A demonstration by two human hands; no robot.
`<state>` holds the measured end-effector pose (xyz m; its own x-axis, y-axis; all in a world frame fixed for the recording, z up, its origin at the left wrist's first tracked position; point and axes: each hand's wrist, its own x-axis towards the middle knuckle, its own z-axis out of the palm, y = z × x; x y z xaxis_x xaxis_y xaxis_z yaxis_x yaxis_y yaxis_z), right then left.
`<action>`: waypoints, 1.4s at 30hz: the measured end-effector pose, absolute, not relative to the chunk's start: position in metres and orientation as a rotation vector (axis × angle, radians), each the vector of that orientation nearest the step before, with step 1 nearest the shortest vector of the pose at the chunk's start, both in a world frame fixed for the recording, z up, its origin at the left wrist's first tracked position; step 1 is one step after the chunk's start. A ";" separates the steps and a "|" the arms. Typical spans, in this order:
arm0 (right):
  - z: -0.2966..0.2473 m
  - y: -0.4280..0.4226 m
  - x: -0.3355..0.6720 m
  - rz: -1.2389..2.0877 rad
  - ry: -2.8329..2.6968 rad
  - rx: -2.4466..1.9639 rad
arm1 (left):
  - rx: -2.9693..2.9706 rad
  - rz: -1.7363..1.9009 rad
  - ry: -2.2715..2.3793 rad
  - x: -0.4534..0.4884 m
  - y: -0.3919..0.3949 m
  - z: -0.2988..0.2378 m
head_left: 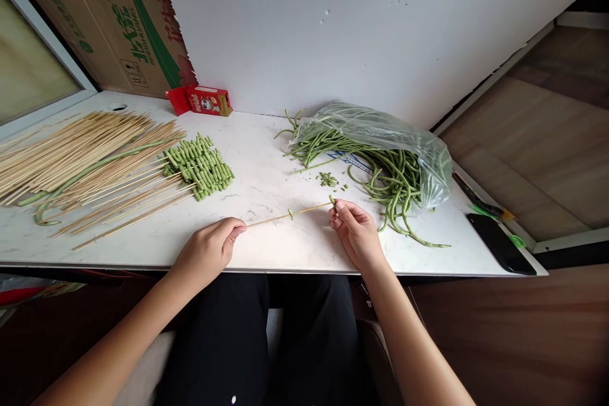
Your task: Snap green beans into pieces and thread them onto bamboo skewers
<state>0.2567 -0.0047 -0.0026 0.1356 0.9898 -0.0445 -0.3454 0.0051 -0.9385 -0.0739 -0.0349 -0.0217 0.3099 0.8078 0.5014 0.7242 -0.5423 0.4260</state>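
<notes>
Between my two hands a thin bamboo skewer (pixel 269 220) is held nearly level above the table's front part. My left hand (pixel 209 247) is closed in a pinch around its left end. A short green bean piece (pixel 291 214) is threaded partway along the skewer. At the right end, my right hand (pixel 354 231) pinches another green bean piece (pixel 332 200) at the tip. To the left lie skewers threaded with rows of bean pieces (pixel 200 165), beside a big pile of bare bamboo skewers (pixel 90 146). One long bean (pixel 95 168) lies across that pile.
A clear plastic bag (pixel 375 124) of long green beans (pixel 399 168) lies at the back right, near small bean scraps (pixel 328 179). A red box (pixel 209 101) stands by the wall. A black phone (pixel 499 242) and a dark-handled tool (pixel 478 196) lie at the right edge.
</notes>
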 end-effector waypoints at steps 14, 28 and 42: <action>-0.008 -0.004 0.258 1.251 -0.908 -1.022 | 2.452 1.060 1.446 -0.075 -0.036 -0.023; 0.000 -0.006 0.255 1.317 -0.845 -1.011 | 2.448 1.062 1.429 -0.076 -0.035 -0.026; -0.001 -0.006 0.255 1.305 -0.888 -1.032 | 2.452 1.070 1.413 -0.076 -0.035 -0.025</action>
